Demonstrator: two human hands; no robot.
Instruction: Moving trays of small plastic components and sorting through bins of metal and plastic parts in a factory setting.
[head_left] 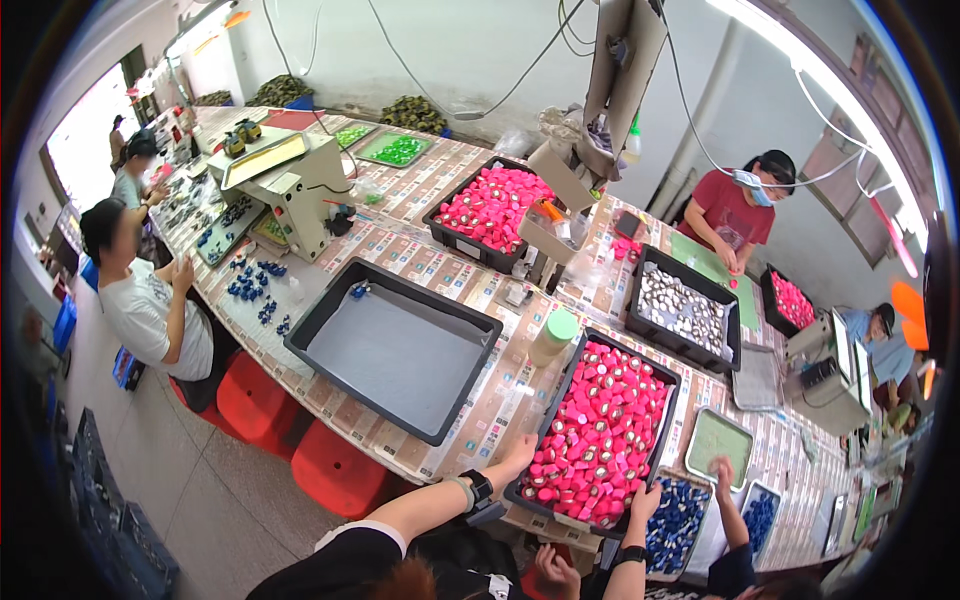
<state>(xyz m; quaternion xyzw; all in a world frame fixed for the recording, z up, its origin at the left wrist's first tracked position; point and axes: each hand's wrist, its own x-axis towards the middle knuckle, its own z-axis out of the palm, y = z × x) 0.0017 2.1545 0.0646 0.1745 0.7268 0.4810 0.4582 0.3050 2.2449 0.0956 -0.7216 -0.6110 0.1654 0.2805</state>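
Observation:
A black plastic tray (672,375) heaped with small pink pieces (600,430) lies at the table's near edge. My left hand (520,455), with a black watch at its wrist, is closed on the tray's left rim. At the tray's near right corner my right hand (645,502) grips the rim, a dark band round its wrist. The undersides of my fingers are hidden by the tray. A jar with a green lid (553,337) stands just beyond the tray.
Left lies a large black tray (390,350) with a small blue piece in one corner. Right are blue pieces (675,525) and a co-worker's raised hand (724,475). Another hand (557,570) shows below. Red stools (340,475) stand at the edge; a person in red (725,215) works opposite.

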